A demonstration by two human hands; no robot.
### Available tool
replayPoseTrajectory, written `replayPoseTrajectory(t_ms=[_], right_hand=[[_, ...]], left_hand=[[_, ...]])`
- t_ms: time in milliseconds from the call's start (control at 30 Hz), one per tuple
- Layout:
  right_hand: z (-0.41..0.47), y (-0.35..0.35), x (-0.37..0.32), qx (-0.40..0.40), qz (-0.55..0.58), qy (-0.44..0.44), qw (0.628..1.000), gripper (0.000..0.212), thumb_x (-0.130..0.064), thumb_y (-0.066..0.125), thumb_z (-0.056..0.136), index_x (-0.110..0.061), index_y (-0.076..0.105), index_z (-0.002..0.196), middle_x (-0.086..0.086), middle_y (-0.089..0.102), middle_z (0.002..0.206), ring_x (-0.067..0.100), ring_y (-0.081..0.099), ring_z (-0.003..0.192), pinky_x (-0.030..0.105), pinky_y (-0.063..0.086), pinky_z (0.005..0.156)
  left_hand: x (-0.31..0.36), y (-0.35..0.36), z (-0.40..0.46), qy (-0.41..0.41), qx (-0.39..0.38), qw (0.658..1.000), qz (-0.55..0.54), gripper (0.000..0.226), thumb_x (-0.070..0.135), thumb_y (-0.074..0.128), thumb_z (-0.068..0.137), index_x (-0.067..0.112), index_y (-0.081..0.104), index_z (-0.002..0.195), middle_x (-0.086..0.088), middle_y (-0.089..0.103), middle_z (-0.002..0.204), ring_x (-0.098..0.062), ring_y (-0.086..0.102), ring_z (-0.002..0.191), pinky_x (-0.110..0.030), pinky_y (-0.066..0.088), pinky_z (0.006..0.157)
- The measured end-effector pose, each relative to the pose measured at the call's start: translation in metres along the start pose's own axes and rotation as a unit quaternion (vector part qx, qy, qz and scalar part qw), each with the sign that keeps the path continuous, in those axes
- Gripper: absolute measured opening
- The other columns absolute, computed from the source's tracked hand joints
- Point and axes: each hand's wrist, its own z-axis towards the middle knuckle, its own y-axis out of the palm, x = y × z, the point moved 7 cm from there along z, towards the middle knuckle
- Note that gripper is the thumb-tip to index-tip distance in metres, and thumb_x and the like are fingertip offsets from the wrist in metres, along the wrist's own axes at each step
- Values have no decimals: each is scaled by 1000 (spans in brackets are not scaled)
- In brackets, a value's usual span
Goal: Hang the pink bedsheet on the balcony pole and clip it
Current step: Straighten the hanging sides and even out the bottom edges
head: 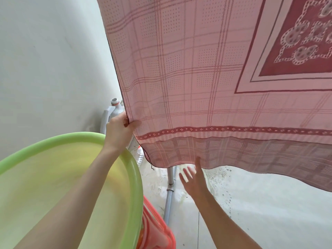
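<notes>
The pink bedsheet [206, 72] hangs down across the upper right of the view, checked in thin red lines with a dark red patterned panel at the top right. Its top and the balcony pole lie outside the frame. My left hand [119, 131] pinches the sheet's left edge a little above the bottom corner. My right hand [195, 178] is spread with straight fingers just under the sheet's bottom hem, one fingertip touching the hem. No clips are visible.
A large green-rimmed yellow basin [111, 203] fills the lower left under my left arm. An orange-red plastic basket [158, 229] stands beside it. A grey pipe [169, 194] runs down to the stained concrete floor. A white plastic bottle [112, 109] stands by the wall.
</notes>
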Motion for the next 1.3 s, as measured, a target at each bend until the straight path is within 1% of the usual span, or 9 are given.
replayPoseTrajectory(t_ms=[100,233,300,433,667,833,1000,1200,1300], right_hand=[[7,5,-16,2,53,-15,998,57,-39,57,89,-19,39,139,8,37,147,25,35,136,39,37,102],[15,2,-29,17,102,-28,994,58,-36,59,88,-20,36,139,6,30,150,23,27,140,40,33,106],[21,0,-34,-8,144,-18,989,53,-36,58,89,-19,39,135,4,31,149,21,23,141,42,26,112],[36,11,-34,-53,193,27,979,22,-20,64,82,-27,54,101,-1,57,111,29,51,121,44,44,101],[40,1,-44,-55,88,-26,994,11,-10,53,88,-16,58,96,0,57,105,16,56,103,38,39,101],[23,-14,-49,-5,56,-21,998,10,-14,57,90,-15,59,100,0,62,97,17,60,92,34,43,91],[14,-27,-73,14,34,-13,999,16,-16,55,92,-12,55,108,2,59,91,18,58,84,34,48,74],[31,-40,-94,-44,-8,-8,999,5,-11,53,93,-13,57,93,2,57,88,17,57,82,30,50,66],[36,-38,-87,-93,-6,-7,996,11,-11,52,93,-10,57,103,3,61,94,18,59,87,30,56,65]], left_hand=[[-4,0,2,-13,0,1000,-6,34,25,59,66,-2,64,86,-23,69,85,-39,63,84,-53,49,81],[-4,2,4,-14,-9,1000,-9,8,5,64,77,9,65,84,-21,69,84,-41,64,88,-54,49,84],[-7,3,7,-19,-15,999,-26,19,-1,62,81,16,64,87,-16,69,84,-40,64,91,-54,49,86],[-10,7,10,-26,-16,999,-32,19,-2,60,82,14,65,91,-15,69,87,-38,65,91,-54,50,86],[-16,12,16,-43,-14,999,-7,17,18,62,76,10,64,91,-21,70,92,-38,65,88,-52,51,83],[-15,42,13,-125,-24,991,52,18,12,63,82,-3,64,92,-20,66,90,-33,61,88,-32,43,70],[-25,76,-22,-259,100,958,-69,46,32,57,70,-6,64,94,-29,66,97,-40,63,95,-46,52,84],[-33,120,-75,-267,289,899,-190,36,34,50,92,-1,60,89,-12,58,77,-26,53,76,-30,34,59],[-61,139,-80,-214,294,892,-269,22,31,55,90,11,58,81,-4,59,74,-28,58,76,-32,42,66]])
